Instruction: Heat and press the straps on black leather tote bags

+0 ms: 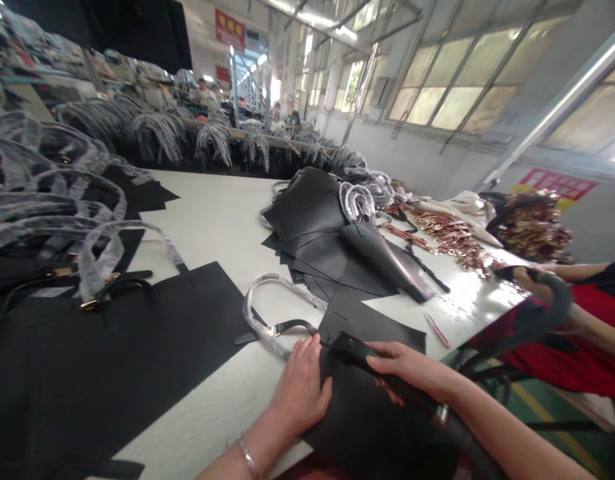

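Bare forearms reached in closest to my camera, and between them a black panel (347, 397) lay on the table (212, 417). On its upper left edge sat the end of a short strap (295, 324), beside a handle (248, 310) in clear wrap that curved out over the table. I had the left hand (300, 387) laid open there, fingers nearly together, the tips by the strap's end. The right hand (412, 367) was closed around a black bar (355, 350), whose front end was near those fingertips. Whether it was a tool or a bag part, I couldn't tell.

To do this well, I judged, the strap's end needed to stay flat and straight under light pressure, the bar coming in square and the left fingertips kept clear of its end. The handle's loop could have tugged the strap askew, so it wanted slack.

Pale and smooth, the table bore a larger black panel (177, 333) on the left, a stack of black pieces (347, 263) ahead and a pink tool (438, 332) at the right edge. Further off were metal fittings (452, 237) and rows of wrapped handles (157, 137). Tall windows (457, 107) lit the right wall; a person in red (582, 340) was beside the table.
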A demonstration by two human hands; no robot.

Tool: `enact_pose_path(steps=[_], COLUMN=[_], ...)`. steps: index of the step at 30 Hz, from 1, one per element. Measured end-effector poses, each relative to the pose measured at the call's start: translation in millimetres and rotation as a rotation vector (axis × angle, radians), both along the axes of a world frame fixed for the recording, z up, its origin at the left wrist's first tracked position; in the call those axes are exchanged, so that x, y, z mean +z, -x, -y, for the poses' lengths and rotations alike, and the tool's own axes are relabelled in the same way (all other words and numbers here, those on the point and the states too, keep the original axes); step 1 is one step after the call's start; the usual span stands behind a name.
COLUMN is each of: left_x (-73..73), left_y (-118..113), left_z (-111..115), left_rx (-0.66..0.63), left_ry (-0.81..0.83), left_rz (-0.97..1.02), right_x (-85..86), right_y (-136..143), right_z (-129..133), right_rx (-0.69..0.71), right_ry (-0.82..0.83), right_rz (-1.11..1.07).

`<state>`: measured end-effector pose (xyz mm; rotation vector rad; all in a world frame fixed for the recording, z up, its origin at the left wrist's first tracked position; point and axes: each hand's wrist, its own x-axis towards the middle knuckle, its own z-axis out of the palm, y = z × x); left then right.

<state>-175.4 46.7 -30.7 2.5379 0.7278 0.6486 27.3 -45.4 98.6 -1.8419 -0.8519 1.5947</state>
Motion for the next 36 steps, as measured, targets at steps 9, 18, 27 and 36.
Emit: enact_pose_path(steps=[9,18,27,36], left_x=[-5.5,0.2,-2.5,-7.2], left_y=[-1.4,1.1,5.8,6.0], left_z=[-3.5,-32.7,-41.7,-48.3], left_rx=[0.050,0.031,-0.057,-0.076], left_ry=[0.083,0.195,0.149,0.128], left_rz=[0.052,-0.047,-0.046,-0.038], right_x=[-2.7,2.0,15.5,2.9], right_y=[-5.0,10.4,11.6,40.0], right_z=[-29.7,-29.8,24.4,14.6], right_rx=[0.082,0.069,0.064,0.164], right_ry=[0.059,-0.104,0.060,0.068], right_rz=[-0.009,0.191,-0.065,-0.117])
